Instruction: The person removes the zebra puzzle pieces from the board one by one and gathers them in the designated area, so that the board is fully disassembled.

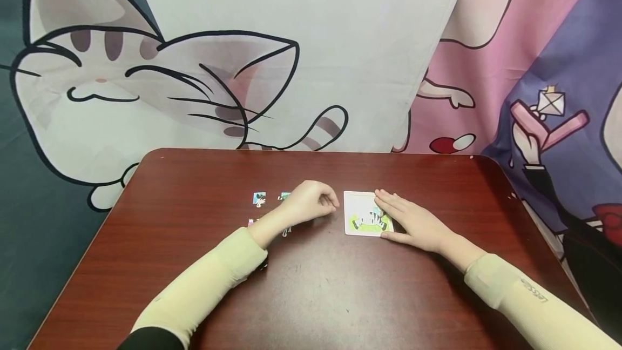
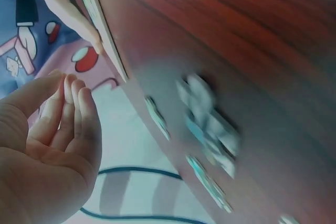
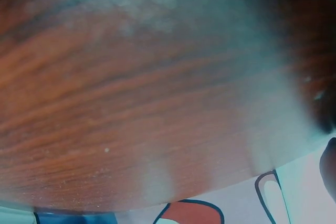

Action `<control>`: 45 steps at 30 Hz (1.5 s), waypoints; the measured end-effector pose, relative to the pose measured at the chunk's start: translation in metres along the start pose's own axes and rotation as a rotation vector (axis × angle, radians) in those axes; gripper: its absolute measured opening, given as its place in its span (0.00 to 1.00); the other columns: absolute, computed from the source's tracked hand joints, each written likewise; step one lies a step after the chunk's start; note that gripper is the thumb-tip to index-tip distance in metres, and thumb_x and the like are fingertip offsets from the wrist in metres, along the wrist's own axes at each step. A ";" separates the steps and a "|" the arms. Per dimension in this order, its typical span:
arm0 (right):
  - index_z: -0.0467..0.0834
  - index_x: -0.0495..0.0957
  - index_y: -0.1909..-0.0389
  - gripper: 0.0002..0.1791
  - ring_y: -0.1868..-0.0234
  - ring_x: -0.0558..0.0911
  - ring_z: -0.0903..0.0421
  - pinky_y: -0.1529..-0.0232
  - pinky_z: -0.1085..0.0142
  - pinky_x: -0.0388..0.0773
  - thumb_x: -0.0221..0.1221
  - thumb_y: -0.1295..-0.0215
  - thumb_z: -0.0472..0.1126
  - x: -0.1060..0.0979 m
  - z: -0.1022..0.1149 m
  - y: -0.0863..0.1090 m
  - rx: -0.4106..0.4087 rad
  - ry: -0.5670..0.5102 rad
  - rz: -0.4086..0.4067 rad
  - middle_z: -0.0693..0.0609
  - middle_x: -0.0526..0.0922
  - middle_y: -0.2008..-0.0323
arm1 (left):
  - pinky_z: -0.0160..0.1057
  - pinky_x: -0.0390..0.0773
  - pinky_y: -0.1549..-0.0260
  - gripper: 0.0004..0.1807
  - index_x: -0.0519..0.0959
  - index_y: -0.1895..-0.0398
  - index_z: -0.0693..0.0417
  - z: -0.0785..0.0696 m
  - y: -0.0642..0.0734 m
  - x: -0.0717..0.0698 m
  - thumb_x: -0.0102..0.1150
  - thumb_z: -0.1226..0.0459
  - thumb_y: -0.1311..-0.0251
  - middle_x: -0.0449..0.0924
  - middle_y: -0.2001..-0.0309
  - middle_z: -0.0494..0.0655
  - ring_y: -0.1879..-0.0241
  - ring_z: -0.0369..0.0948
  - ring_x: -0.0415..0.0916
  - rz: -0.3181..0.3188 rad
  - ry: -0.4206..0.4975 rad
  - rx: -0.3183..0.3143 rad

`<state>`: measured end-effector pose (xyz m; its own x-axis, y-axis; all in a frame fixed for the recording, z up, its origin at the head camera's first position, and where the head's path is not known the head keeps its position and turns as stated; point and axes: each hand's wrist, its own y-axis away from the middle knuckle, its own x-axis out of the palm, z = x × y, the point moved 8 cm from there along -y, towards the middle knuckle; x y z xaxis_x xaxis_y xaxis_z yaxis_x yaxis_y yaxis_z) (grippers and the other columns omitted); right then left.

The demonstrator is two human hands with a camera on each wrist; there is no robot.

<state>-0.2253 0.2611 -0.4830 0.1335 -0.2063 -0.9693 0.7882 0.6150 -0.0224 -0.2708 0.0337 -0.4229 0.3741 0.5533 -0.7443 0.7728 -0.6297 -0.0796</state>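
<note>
A square picture board (image 1: 353, 199) with a white border and a zebra on green ground lies on the brown table. My right hand (image 1: 418, 226) rests at its right side, fingers straight, the thumb by the near corner. My left hand (image 1: 311, 199) is left of the board, above the table. In the left wrist view its fingers (image 2: 86, 119) are loosely bent, with the tips close to the thumb, and nothing shows between them. Puzzle pieces (image 1: 259, 199) lie left of and partly behind my left hand, some hidden by the forearm. One piece (image 2: 207, 124) appears blurred in the left wrist view.
The table (image 1: 340, 296) has rounded far corners and a glossy wood-grain top. Behind it hangs a cloth (image 1: 379, 42) printed with a cartoon cat and other figures. The right wrist view mostly holds the tabletop (image 3: 131, 103), with part of a finger (image 3: 329, 169) at the right edge.
</note>
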 end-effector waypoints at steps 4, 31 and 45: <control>0.43 0.58 0.17 0.51 0.16 0.62 0.44 0.14 0.57 0.50 0.69 0.32 0.60 -0.001 0.001 0.001 -0.006 -0.002 -0.016 0.46 0.58 0.16 | 0.25 0.79 0.65 0.03 0.89 0.67 0.55 -0.011 -0.013 0.012 0.70 0.71 0.40 0.90 0.68 0.46 0.69 0.33 0.81 0.029 0.013 0.006; 0.40 0.59 0.18 0.53 0.19 0.65 0.39 0.17 0.50 0.56 0.71 0.35 0.59 -0.003 -0.002 0.002 -0.039 -0.018 -0.098 0.40 0.62 0.18 | 0.25 0.77 0.56 0.08 0.89 0.57 0.49 -0.034 -0.065 0.071 0.76 0.63 0.39 0.89 0.61 0.38 0.62 0.31 0.81 0.165 -0.144 -0.108; 0.43 0.56 0.16 0.54 0.17 0.61 0.41 0.14 0.55 0.50 0.71 0.35 0.59 0.001 -0.005 0.001 -0.016 -0.029 -0.062 0.42 0.59 0.16 | 0.30 0.77 0.54 0.10 0.88 0.55 0.47 -0.030 -0.070 0.080 0.76 0.61 0.39 0.86 0.61 0.37 0.60 0.32 0.77 0.198 -0.225 -0.122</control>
<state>-0.2268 0.2654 -0.4846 0.1025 -0.2659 -0.9585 0.7860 0.6123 -0.0858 -0.2796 0.1382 -0.4568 0.4113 0.2839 -0.8662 0.7569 -0.6358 0.1510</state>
